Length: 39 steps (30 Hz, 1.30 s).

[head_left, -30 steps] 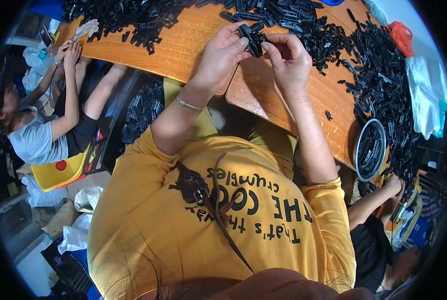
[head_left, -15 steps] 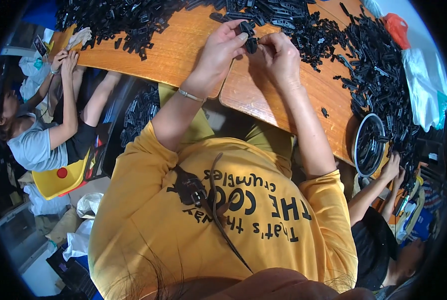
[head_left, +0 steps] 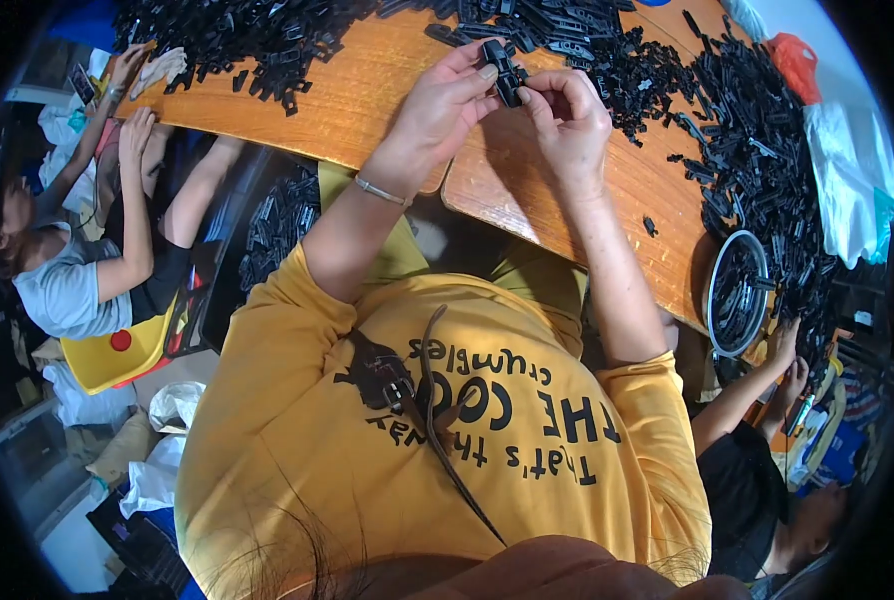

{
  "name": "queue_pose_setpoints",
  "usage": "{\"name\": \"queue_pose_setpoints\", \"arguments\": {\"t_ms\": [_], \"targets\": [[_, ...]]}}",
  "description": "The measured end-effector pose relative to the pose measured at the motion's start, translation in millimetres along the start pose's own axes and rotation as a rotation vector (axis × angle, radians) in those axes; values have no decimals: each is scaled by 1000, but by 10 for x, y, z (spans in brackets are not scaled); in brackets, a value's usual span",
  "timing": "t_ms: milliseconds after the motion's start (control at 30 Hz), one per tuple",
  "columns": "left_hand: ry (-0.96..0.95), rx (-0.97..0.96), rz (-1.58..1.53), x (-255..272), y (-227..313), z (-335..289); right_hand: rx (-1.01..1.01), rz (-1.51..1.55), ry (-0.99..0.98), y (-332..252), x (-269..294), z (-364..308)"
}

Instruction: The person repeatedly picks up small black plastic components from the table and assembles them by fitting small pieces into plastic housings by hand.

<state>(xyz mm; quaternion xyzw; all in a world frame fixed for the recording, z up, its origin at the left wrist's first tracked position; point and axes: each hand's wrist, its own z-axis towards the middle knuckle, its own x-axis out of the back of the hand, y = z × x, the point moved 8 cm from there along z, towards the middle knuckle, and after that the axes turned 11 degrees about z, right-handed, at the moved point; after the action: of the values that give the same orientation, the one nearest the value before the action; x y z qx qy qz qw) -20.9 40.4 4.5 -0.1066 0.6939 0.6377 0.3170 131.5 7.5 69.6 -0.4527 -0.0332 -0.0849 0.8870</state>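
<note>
My left hand (head_left: 447, 105) grips a black plastic part (head_left: 504, 72) between thumb and fingers, just above the wooden table (head_left: 367, 110). The part is elongated, with a bulky body and openings in it; its exact kind I cannot make out. From the other side, my right hand (head_left: 572, 115) pinches the part's near end with thumb and forefinger, its other fingers curled. Beyond my hands lies a heap of long black plastic pieces (head_left: 557, 28). A pile of small black clips (head_left: 642, 70) spreads to the right of it.
More black parts (head_left: 237, 40) heap up at the left, and another long pile (head_left: 757, 170) runs down the right. A round bowl (head_left: 712, 290) holds black pieces near the right edge. One small loose piece (head_left: 650, 226) lies on the table. Co-workers sit left and right.
The black part has turned in my left hand and now shows more of its length. My right hand has shifted slightly right and rotated. The left co-worker's far hand has moved up.
</note>
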Motion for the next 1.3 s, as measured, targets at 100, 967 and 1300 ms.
{"name": "queue_pose_setpoints", "arguments": {"t_ms": [100, 967, 1300], "targets": [[-25, -4, -15, -9, 8, -28, 34, -38, -16, -112, -17, -7], [97, -178, 528, -86, 189, -449, -244, 40, -91, 144, -274, -277], [211, 88, 613, 624, 620, -1282, -517, 194, -474, 158, -1064, -727]]}}
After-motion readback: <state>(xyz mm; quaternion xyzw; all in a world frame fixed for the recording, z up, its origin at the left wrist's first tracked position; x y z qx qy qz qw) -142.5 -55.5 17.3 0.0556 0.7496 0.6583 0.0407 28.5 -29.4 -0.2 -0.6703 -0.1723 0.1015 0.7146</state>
